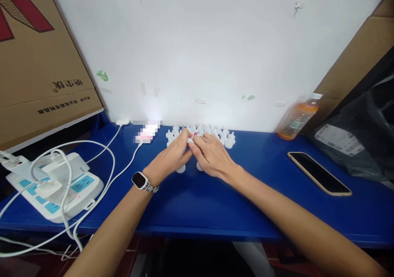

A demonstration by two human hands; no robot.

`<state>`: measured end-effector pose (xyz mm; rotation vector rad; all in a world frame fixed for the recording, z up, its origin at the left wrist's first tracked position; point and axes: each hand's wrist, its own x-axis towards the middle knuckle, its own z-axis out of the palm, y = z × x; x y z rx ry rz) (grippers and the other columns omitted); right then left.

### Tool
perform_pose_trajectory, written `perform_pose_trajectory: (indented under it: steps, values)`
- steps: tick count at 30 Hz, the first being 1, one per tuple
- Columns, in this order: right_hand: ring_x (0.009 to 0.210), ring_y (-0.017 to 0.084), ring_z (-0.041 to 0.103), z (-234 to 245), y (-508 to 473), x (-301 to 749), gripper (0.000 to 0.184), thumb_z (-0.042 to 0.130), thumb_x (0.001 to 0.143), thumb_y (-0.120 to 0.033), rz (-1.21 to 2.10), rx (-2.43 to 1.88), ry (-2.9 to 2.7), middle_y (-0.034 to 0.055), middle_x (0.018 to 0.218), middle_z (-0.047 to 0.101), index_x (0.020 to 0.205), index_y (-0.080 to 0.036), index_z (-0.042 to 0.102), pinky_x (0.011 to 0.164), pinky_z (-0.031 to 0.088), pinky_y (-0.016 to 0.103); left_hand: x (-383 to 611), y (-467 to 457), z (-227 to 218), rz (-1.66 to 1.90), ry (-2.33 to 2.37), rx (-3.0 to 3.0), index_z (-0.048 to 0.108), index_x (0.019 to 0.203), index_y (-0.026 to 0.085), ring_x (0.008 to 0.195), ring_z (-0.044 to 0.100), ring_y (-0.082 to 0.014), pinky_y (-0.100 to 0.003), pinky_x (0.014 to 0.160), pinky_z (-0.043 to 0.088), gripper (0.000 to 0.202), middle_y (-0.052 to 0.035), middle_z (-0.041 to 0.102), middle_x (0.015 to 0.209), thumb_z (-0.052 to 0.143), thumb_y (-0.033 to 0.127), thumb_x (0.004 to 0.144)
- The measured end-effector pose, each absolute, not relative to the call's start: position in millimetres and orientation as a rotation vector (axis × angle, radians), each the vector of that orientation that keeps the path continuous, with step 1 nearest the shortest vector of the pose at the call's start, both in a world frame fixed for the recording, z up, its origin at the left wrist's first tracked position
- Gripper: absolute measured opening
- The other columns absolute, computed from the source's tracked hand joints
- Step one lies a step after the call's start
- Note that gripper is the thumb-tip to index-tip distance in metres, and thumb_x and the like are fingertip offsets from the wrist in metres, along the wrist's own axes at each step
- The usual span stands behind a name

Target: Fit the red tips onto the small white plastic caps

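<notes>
My left hand (pixel 177 150) and my right hand (pixel 214 154) meet at the middle of the blue table, fingers closed together. Pinched between them is a small white piece with a red end (pixel 195 134), mostly hidden by the fingers. Just beyond my hands stand several small white plastic pieces with round bases and thin upright stems (pixel 228 138), packed close. Two more round white pieces lie nearer me, one white disc (pixel 181 169) under my left hand and another white disc (pixel 199 167) beside my right thumb, partly covered.
A power strip (pixel 89 191) with plugs and loose white cables takes up the table's left side. A lit, blurred-out device (pixel 147 132) sits behind it. To the right are a phone (pixel 320 174), a bottle of orange drink (pixel 298 117) and a dark plastic bag (pixel 366 125). A white wall panel (pixel 197 55) rises behind.
</notes>
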<state>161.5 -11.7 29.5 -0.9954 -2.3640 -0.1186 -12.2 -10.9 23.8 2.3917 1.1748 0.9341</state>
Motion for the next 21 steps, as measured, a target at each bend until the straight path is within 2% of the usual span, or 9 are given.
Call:
perform_pose_trajectory:
  steps: [3,6,10,16,21]
  values:
    - [0.076,0.022,0.048,30.5,-7.7,161.1,0.035,0.037,0.099,-0.047,-0.163,-1.091,-2.233,0.0055,0.075,0.061,0.081,-0.021,0.051,0.076,0.033,0.036,-12.7,-8.2,23.1,0.953,1.164,2.362,0.037,0.103,0.021,0.075,0.057,-0.0179,-0.032,0.070,0.042,0.013,-0.0037,0.058,0.089,0.042,0.032,0.098]
    - [0.074,0.021,0.050,31.9,-4.7,164.4,0.035,0.046,0.093,-0.054,-0.171,-1.137,-2.181,0.0057,0.079,0.061,0.087,-0.020,0.053,0.074,0.034,0.035,-12.6,-9.0,18.9,0.915,1.183,2.381,0.039,0.102,0.020,0.074,0.056,-0.0181,-0.032,0.067,0.041,0.013,-0.0028,0.056,0.087,0.043,0.032,0.097]
    - [0.078,0.022,0.053,30.5,-7.5,166.3,0.031,0.040,0.097,-0.046,-0.206,-1.073,-2.301,0.0077,0.086,0.064,0.089,-0.019,0.054,0.075,0.032,0.035,-10.6,-12.7,16.0,0.882,1.158,2.455,0.039,0.099,0.021,0.073,0.055,-0.0182,-0.033,0.069,0.042,0.009,-0.0017,0.055,0.083,0.042,0.029,0.097]
    - [0.079,0.024,0.054,25.3,-13.4,161.8,0.036,0.036,0.099,-0.049,-0.228,-1.200,-2.214,0.0091,0.082,0.065,0.091,-0.018,0.054,0.076,0.032,0.037,-8.2,-12.1,16.2,0.909,1.237,2.451,0.037,0.099,0.021,0.074,0.056,-0.0193,-0.033,0.068,0.042,0.006,-0.0030,0.055,0.086,0.040,0.026,0.097]
    - [0.080,0.025,0.053,26.2,-15.2,160.9,0.032,0.036,0.099,-0.046,-0.211,-1.168,-2.254,0.0098,0.085,0.064,0.092,-0.019,0.052,0.077,0.033,0.038,-9.7,-12.4,14.5,0.907,1.201,2.457,0.037,0.096,0.022,0.074,0.055,-0.0195,-0.034,0.068,0.042,0.008,-0.0028,0.054,0.084,0.040,0.028,0.098]
